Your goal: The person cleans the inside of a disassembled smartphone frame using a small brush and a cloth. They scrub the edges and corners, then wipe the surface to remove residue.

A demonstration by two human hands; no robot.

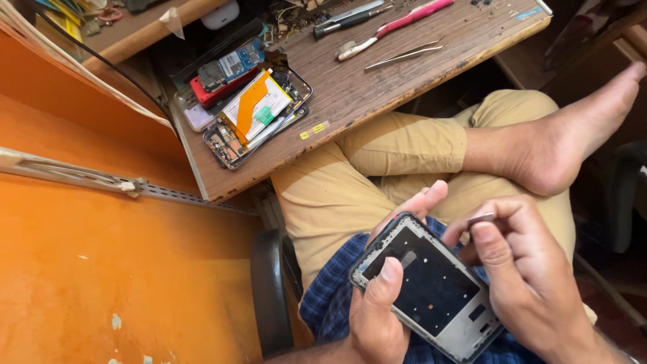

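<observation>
Phone frame [431, 290] in the left hand [377, 317]: metal rim showing dull grey, inner panel looking matt black. Right hand [532, 276] pinching a small glossy metal piece [480, 218]. Worktable [377, 81] showing worn, scratched wood. 2 tweezers [404, 54] gleaming as bare metal. Trousers [377, 168] looking like plain khaki cloth; shirt [330, 296] like checked blue cloth.

Left hand [377, 313] grips a stripped phone frame [431, 286] over the lap, thumb on its dark inner face. Right hand [529, 269] pinches a small grey piece [481, 218] just above the frame's top edge. Opened phone [259, 114] and tweezers [404, 55] lie on the wooden table [377, 87].
</observation>
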